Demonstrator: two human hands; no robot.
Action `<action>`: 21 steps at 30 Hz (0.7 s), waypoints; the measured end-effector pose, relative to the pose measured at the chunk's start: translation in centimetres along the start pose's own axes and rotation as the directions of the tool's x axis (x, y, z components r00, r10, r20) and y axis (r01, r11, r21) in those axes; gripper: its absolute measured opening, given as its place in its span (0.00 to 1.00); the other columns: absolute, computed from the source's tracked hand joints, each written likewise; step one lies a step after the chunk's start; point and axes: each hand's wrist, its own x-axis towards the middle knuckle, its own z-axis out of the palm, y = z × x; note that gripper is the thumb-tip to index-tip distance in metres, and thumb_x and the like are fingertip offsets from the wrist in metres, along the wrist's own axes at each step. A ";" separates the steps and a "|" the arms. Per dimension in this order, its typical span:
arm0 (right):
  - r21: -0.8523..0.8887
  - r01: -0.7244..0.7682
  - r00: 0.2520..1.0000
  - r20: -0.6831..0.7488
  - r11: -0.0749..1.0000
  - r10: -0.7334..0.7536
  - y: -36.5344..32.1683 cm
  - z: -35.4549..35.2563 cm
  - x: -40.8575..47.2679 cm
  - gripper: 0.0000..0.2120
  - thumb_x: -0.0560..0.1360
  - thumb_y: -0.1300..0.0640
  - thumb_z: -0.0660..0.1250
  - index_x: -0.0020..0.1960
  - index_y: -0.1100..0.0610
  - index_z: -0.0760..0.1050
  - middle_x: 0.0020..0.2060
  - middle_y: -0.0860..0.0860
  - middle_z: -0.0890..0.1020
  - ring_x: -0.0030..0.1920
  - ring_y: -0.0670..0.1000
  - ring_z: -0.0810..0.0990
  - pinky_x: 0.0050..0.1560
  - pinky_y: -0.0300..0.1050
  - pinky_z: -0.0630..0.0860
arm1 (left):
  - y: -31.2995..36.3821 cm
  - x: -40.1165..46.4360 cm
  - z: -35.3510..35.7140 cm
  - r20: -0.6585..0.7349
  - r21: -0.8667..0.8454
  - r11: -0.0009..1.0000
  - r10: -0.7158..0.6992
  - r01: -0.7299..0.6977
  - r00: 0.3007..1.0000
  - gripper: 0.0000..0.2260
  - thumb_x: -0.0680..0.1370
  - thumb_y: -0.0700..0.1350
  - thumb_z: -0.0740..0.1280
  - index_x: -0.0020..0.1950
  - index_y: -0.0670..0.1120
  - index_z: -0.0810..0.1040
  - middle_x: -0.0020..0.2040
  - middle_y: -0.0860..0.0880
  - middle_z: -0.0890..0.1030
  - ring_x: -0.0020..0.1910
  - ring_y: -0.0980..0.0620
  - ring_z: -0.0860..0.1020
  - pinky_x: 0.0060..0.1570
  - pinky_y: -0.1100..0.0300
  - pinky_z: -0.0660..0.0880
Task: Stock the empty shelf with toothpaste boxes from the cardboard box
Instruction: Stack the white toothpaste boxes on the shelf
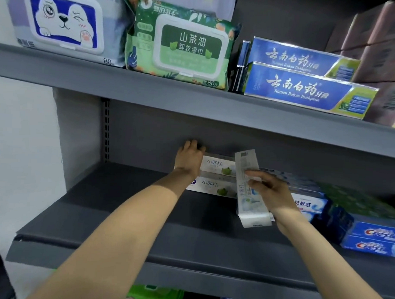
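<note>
Left hand [190, 157] hides the stacked toothpaste boxes' [215, 175] end; fingertips unclear.

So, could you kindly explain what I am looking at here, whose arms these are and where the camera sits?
There is no machine here: the two bare arms belong to a person stocking a shop shelf. The single picture comes from a wide-angle camera worn on that person's head, looking forward and down, so the arms reach in from the bottom edge.

The left hand rests on the end of the upper of two stacked white toothpaste boxes at the back of the grey middle shelf. The right hand grips another white toothpaste box, turned end-on and not yet laid down. Further right on the same shelf lie blue Crest boxes. On the shelf above stand wet-wipe packs and blue Yunnan Baiyao toothpaste boxes. The cardboard supply box is not in view.
</note>
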 end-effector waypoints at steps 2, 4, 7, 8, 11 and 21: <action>-0.001 0.005 0.999 0.032 1.000 -0.005 -0.3 0.4 0.4 0.12 0.76 0.67 0.63 0.53 0.53 0.79 0.53 0.50 0.79 0.48 0.45 0.77 0.37 0.21 0.71 | 0.1 -0.3 -0.4 -0.094 -0.174 0.983 0.043 -0.059 0.995 0.23 0.74 0.35 0.65 0.69 0.46 0.68 0.68 0.45 0.68 0.65 0.45 0.66 0.62 0.55 0.67; -0.009 0.014 0.997 0.071 1.000 -0.013 -0.7 1.0 1.0 0.14 0.76 0.66 0.63 0.56 0.51 0.78 0.55 0.50 0.79 0.50 0.47 0.77 0.38 0.23 0.73 | 0.8 -1.5 -1.8 -0.187 -0.454 0.881 0.050 -0.132 0.981 0.21 0.77 0.35 0.62 0.70 0.45 0.68 0.68 0.46 0.70 0.65 0.47 0.68 0.64 0.57 0.68; -0.006 0.023 0.998 0.063 1.000 -0.022 -1.2 2.3 2.0 0.15 0.77 0.65 0.61 0.59 0.52 0.77 0.56 0.52 0.79 0.47 0.47 0.78 0.38 0.25 0.73 | 1.3 -4.0 -4.3 0.060 -0.908 0.416 0.010 0.050 0.998 0.16 0.80 0.45 0.62 0.68 0.48 0.70 0.65 0.48 0.75 0.62 0.51 0.74 0.64 0.59 0.69; -0.012 0.011 0.999 0.051 1.000 -0.011 -1.3 2.7 2.4 0.14 0.78 0.63 0.58 0.59 0.52 0.77 0.57 0.54 0.80 0.47 0.49 0.78 0.40 0.29 0.75 | 1.0 -4.8 -4.7 0.184 -0.956 0.247 0.078 0.159 0.980 0.17 0.79 0.54 0.63 0.67 0.52 0.71 0.64 0.51 0.76 0.62 0.53 0.75 0.67 0.56 0.68; 0.146 -0.104 0.992 0.085 0.984 0.093 -2.2 4.2 2.8 0.16 0.82 0.58 0.51 0.65 0.52 0.72 0.58 0.58 0.77 0.48 0.54 0.80 0.40 0.43 0.82 | -0.4 -7.0 -4.8 0.283 -0.951 0.215 0.301 0.224 0.911 0.28 0.71 0.67 0.66 0.68 0.60 0.69 0.66 0.57 0.74 0.67 0.57 0.70 0.69 0.54 0.65; -0.386 0.097 0.995 0.033 0.917 -0.091 -1.4 6.1 4.0 0.25 0.76 0.61 0.63 0.71 0.48 0.65 0.65 0.57 0.63 0.70 0.57 0.59 0.70 0.47 0.60 | -4.0 -7.1 -6.0 0.446 -0.842 -0.281 0.115 0.460 0.887 0.10 0.75 0.43 0.59 0.44 0.40 0.79 0.36 0.44 0.84 0.39 0.47 0.81 0.43 0.58 0.78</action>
